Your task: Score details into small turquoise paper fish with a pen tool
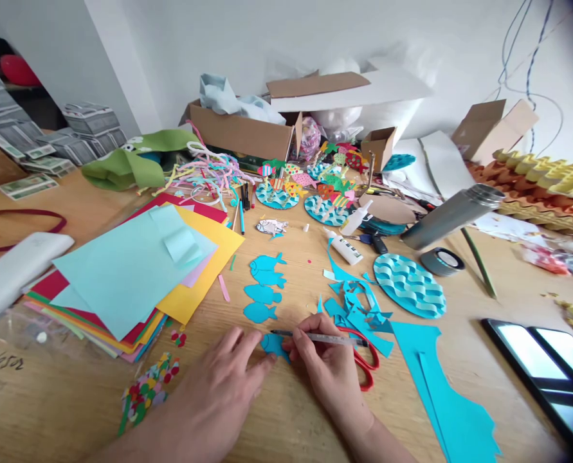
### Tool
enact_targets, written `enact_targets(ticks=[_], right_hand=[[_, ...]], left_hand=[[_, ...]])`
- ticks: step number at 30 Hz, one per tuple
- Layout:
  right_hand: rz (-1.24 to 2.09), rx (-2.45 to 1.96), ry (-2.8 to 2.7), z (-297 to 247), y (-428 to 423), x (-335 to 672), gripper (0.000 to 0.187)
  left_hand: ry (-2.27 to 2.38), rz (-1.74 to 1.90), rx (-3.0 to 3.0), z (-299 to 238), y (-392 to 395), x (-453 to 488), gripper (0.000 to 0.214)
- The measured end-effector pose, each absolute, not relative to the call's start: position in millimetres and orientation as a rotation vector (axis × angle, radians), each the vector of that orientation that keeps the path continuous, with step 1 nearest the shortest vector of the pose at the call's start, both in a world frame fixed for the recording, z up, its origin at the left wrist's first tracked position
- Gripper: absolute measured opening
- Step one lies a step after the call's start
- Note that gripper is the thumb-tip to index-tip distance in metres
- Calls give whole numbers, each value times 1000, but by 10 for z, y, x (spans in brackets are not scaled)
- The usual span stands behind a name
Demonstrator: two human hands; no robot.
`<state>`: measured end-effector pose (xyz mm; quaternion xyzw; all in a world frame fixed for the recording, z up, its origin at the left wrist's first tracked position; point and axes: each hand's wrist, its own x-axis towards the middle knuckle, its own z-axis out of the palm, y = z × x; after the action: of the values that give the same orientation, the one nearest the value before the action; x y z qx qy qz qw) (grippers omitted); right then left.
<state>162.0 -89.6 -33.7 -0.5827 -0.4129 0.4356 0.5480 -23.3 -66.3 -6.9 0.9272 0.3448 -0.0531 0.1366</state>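
Observation:
My right hand [332,370] grips a dark pen [327,337], its tip over a small blue paper fish [272,344] lying on the table. My left hand [216,379] rests palm down, its fingers stretched out and the fingertips at the fish's left and lower edge. Several more blue paper fish [263,294] lie in a column just beyond. Partly covered by my right hand, a pair of scissors [373,357] shows its red handles. A patterned white fish cutout [271,226] lies farther back.
Coloured paper sheets [122,276] are stacked at the left, above paper dots [151,386]. Blue scraps [358,305], a wavy blue disc [409,286], a glue bottle [346,247] and a steel flask [453,215] occupy the right. A tablet [541,366] lies at the right edge.

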Motion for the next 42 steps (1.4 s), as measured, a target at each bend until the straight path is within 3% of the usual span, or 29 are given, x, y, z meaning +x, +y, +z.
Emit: enact_targets(ticks=[42], right_hand=[[1142,-1463,-1025,-371,-828,1667,33]], left_hand=[[968,-95,2638,4,-663,-227,52]])
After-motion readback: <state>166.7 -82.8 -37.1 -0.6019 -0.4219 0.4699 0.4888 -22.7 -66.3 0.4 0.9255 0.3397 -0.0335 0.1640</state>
